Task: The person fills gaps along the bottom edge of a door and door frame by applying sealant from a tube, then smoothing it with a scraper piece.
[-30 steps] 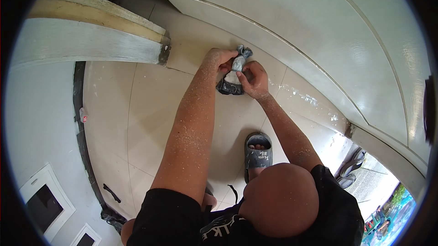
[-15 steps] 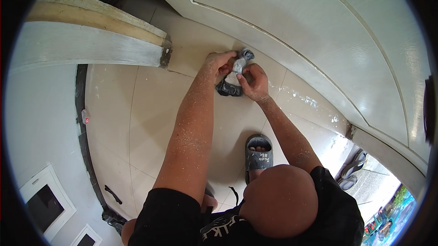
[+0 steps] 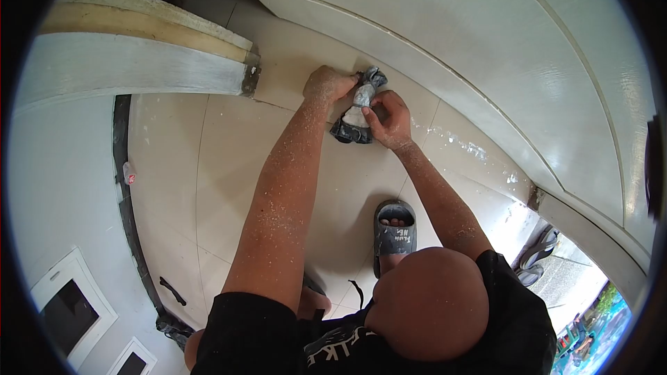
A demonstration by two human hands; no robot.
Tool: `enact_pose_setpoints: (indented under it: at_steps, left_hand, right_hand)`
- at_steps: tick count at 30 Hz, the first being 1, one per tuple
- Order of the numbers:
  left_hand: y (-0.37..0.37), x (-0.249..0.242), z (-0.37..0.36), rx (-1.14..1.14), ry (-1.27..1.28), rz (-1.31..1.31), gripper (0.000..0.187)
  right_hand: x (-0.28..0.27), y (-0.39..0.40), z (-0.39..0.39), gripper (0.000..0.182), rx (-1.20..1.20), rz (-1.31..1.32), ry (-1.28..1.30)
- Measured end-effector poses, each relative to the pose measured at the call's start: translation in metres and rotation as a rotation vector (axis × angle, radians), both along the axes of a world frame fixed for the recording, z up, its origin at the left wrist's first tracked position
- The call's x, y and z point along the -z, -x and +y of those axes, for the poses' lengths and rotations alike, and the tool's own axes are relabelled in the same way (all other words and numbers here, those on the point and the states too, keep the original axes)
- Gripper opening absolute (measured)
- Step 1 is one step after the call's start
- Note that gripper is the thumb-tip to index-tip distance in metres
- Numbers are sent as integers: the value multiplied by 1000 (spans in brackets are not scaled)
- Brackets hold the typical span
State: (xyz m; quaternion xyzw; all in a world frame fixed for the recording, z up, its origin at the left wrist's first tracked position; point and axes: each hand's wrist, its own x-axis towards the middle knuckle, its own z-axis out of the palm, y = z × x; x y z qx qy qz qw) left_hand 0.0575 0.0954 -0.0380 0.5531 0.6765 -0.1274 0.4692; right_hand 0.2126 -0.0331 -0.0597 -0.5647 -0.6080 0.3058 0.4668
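Note:
A small black plastic bag (image 3: 352, 130) with whitish contents sits on the tiled floor, its neck bunched and twisted toward the door. A narrow dark band seems to run around its middle. My left hand (image 3: 329, 86) is closed on the far left side of the bunched neck; what its fingers grip is too small to make out. On the other side, my right hand (image 3: 390, 119) pinches the bag's middle between thumb and curled fingers. Pale dust speckles both forearms.
A white panelled door (image 3: 445, 20) rises beyond the bag. To the left are a door frame end (image 3: 251, 76) and a dark strip (image 3: 124, 139) along the wall. A grey slipper (image 3: 395, 232) is on a foot; more sandals (image 3: 538, 257) lie outside at right.
My left hand has moved slightly left and away from the bag's neck, its fingers now more tightly closed. My right hand stays on the bag, which has barely shifted.

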Motion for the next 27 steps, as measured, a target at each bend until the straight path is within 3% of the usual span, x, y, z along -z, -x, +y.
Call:
enact_pose_setpoints:
  at_steps: [2, 5, 9, 10, 13, 20, 22, 25, 27]
  left_hand:
    - [-7, -6, -6, -65, -357, 233, 61]
    - [-12, -13, -3, -150, -336, 159, 65]
    - [0, 7, 5, 7, -121, 37, 68]
    - [-3, 8, -6, 45, -263, 133, 65]
    - [-6, 11, -8, 47, -319, 143, 62]
    - [-14, 14, -1, -106, -315, 109, 57]
    - [2, 24, -12, 39, -309, 95, 55]
    - [1, 18, -22, -84, -327, 77, 53]
    - [-1, 14, -15, -43, -307, 82, 52]
  right_hand:
    - [0, 0, 0, 27, 12, 3, 44]
    - [-2, 0, 1, 28, 0, -12, 46]
    - [-2, -2, 2, 27, 0, -1, 32]
    - [-1, -2, 2, 27, -1, 3, 19]
    - [0, 1, 4, 27, 10, 13, 27]
    - [-4, 0, 1, 27, -3, 22, 51]
    - [-5, -1, 3, 27, -2, 13, 47]
    - [-3, 2, 3, 27, 19, 18, 39]
    - [0, 4, 0, 27, 34, 22, 36]
